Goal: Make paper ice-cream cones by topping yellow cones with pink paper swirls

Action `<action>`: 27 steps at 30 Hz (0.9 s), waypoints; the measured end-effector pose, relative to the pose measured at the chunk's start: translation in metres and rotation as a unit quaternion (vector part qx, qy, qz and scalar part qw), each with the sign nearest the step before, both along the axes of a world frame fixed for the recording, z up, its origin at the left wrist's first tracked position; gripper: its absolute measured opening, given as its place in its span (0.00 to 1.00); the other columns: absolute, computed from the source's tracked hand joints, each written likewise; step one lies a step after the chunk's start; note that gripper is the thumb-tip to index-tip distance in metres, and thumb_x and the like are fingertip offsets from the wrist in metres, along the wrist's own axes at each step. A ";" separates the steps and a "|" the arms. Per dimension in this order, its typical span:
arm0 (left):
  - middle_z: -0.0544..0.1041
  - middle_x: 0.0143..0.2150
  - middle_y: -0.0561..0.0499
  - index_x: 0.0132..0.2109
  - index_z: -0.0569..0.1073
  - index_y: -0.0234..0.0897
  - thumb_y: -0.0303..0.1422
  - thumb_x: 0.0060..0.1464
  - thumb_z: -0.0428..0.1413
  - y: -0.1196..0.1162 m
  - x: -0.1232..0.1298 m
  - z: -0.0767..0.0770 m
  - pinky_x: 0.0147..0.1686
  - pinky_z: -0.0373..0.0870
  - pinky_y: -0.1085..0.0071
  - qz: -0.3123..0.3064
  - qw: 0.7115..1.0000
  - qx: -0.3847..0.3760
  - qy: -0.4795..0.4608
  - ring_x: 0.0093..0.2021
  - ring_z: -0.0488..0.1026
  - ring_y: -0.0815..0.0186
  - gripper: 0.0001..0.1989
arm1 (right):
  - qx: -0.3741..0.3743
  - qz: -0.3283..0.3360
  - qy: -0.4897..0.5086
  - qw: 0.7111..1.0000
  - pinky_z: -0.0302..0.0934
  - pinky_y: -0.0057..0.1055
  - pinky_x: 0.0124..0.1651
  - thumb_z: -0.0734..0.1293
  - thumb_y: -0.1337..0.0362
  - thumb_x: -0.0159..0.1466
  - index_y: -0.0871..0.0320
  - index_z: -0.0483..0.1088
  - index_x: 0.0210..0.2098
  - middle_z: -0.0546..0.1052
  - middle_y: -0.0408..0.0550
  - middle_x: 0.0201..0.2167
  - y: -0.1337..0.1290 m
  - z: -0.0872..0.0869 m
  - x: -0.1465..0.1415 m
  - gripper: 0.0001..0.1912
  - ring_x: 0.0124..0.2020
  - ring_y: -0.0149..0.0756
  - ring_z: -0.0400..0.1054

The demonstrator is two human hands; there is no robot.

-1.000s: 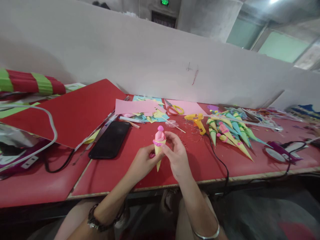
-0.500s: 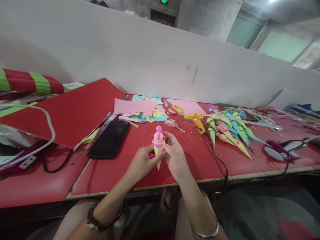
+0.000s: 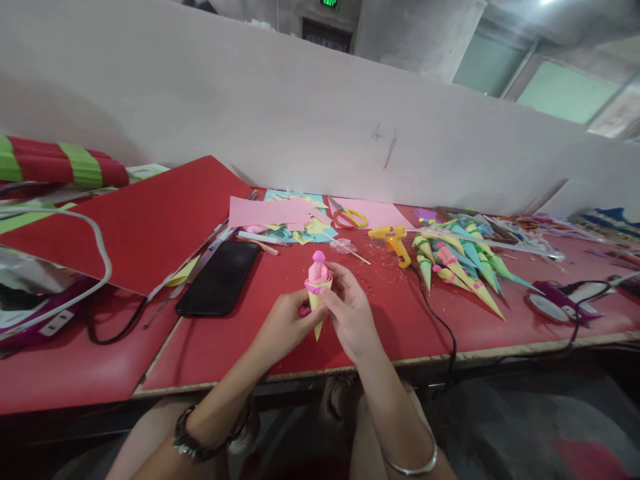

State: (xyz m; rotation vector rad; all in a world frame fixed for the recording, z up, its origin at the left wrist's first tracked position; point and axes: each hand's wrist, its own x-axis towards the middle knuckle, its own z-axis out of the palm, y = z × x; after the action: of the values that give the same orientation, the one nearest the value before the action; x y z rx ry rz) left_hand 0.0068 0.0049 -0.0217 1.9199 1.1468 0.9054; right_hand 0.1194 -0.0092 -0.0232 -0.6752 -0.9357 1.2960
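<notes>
Plainly, there are two hands at work and one paper cone (image 3: pixel 314 301) between them, yellow with a ruffled pink top and a single pink ball (image 3: pixel 319 256) crowning it. The left hand (image 3: pixel 286 323) grasps the cone from the left, its thumb across the yellow side, and the right hand (image 3: pixel 354 315) grips it from the right, thumb at the ruffled band and fingers behind. The cone is roughly upright, the pink top showing above the thumbs and the point coming out below them on the near side; whether that tip touches the red worktop (image 3: pixel 225 353) I cannot tell. One small dark-pink piece (image 3: pixel 303 311) shows just beside the left thumb. To the left lie one black phone (image 3: pixel 219 280) and one large red sheet (image 3: pixel 150 230). On the far side are two pink sheets, the left one (image 3: pixel 270 213) over paper scraps and the right one (image 3: pixel 387 215) beside one pair of scissors (image 3: pixel 346 215). To the right sit one yellow glue gun (image 3: pixel 399 248) and one heap of decorated cones (image 3: pixel 463 263), too overlapped to count exactly.
</notes>
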 end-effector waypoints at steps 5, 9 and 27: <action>0.66 0.21 0.55 0.26 0.68 0.32 0.40 0.47 0.49 -0.001 0.000 0.003 0.23 0.58 0.76 -0.013 0.999 -0.034 -0.025 0.23 0.60 0.71 0.14 | -0.009 0.024 0.018 1.000 0.62 0.33 0.47 0.67 0.64 0.52 0.53 0.66 0.44 0.72 0.46 0.43 -0.001 0.003 0.000 0.18 0.44 0.36 0.67; 0.69 0.23 0.54 0.26 0.69 0.32 0.41 0.48 0.48 -0.001 -0.001 0.003 0.26 0.60 0.75 -0.031 0.997 -0.061 -0.030 0.25 0.63 0.68 0.15 | -0.020 0.042 0.005 0.999 0.61 0.34 0.48 0.67 0.64 0.52 0.54 0.65 0.44 0.73 0.47 0.43 -0.001 0.004 -0.001 0.19 0.45 0.37 0.67; 0.57 0.16 0.59 0.27 0.63 0.35 0.39 0.54 0.45 0.008 -0.011 0.009 0.15 0.50 0.78 0.132 0.949 -0.097 -0.271 0.16 0.52 0.75 0.13 | -0.039 -0.170 -0.487 0.856 0.57 0.33 0.35 0.67 0.62 0.50 0.55 0.66 0.34 0.72 0.45 0.32 0.004 -0.011 0.005 0.11 0.32 0.37 0.66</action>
State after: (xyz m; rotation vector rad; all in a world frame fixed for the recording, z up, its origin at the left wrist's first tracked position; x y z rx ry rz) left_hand -0.0047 0.0129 -0.0129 1.2586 1.1130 1.3101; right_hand 0.1240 -0.0056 -0.0341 -1.5581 -1.4768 0.6196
